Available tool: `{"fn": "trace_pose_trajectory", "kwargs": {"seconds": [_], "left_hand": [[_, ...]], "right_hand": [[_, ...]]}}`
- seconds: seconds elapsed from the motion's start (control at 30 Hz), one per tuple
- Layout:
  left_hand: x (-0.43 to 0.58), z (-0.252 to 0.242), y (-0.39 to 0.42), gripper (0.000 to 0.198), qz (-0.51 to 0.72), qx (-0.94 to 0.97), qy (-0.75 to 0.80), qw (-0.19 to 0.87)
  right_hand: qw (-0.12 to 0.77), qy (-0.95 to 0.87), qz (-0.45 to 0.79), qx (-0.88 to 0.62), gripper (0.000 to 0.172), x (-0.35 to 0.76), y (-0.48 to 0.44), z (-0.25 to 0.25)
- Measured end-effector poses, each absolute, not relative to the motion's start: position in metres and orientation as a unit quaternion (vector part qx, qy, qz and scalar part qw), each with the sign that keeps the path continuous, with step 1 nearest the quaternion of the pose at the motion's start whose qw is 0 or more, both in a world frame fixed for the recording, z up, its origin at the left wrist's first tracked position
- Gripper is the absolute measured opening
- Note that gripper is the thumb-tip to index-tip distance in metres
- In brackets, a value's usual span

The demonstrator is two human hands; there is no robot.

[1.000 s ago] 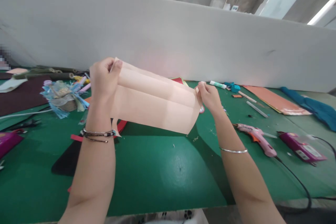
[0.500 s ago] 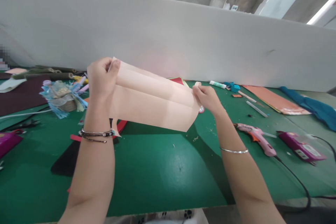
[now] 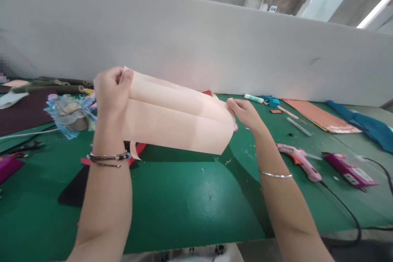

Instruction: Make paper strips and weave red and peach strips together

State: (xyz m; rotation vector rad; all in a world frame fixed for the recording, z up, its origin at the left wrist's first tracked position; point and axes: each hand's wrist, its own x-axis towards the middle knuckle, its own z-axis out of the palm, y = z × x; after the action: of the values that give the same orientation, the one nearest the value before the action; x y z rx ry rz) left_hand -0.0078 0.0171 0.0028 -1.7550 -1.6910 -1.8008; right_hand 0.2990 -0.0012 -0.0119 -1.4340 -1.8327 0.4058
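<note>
I hold a pale peach sheet of paper [image 3: 175,125] up above the green table [image 3: 190,200], folded lengthwise into several pleats. My left hand [image 3: 110,90] pinches its left end, thumb pressed on the top fold. My right hand [image 3: 244,112] pinches the right end, fingers closed on the folded edge. The sheet's lower flap hangs loose between my hands.
A pink glue gun [image 3: 299,159] and a magenta device [image 3: 350,170] with black cables lie at right. Farther back are a glue stick [image 3: 254,98], an orange sheet [image 3: 319,116] and teal cloth [image 3: 365,125]. A blue tasselled bundle [image 3: 69,112] and red and black pieces lie at left. A white partition [image 3: 215,49] stands behind.
Both hands and the sheet have shifted a little to the left. The grip on the paper is unchanged.
</note>
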Motion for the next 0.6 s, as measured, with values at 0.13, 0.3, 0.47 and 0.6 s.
{"fn": "trace_pose_trajectory", "kwargs": {"seconds": [0.13, 0.3, 0.47, 0.6], "left_hand": [[-0.0073, 0.0023, 0.0161, 0.029, -0.597, -0.587, -0.544, 0.056], [-0.0071, 0.0061, 0.0133, 0.031, -0.574, -0.598, -0.556, 0.065], [-0.0058, 0.008, 0.012, 0.031, -0.571, -0.605, -0.551, 0.073], [-0.005, 0.0066, 0.0132, 0.03, -0.58, -0.609, -0.537, 0.068]], "right_hand": [[0.396, -0.709, 0.167, -0.558, 0.037, 0.3008, -0.0005, -0.0114], [0.405, -0.701, 0.164, -0.564, 0.033, 0.3005, 0.0004, -0.0131], [0.442, -0.662, 0.152, -0.586, 0.033, 0.2991, 0.0022, -0.0163], [0.492, -0.61, 0.165, -0.599, 0.034, 0.2977, 0.0023, -0.0167]]}}
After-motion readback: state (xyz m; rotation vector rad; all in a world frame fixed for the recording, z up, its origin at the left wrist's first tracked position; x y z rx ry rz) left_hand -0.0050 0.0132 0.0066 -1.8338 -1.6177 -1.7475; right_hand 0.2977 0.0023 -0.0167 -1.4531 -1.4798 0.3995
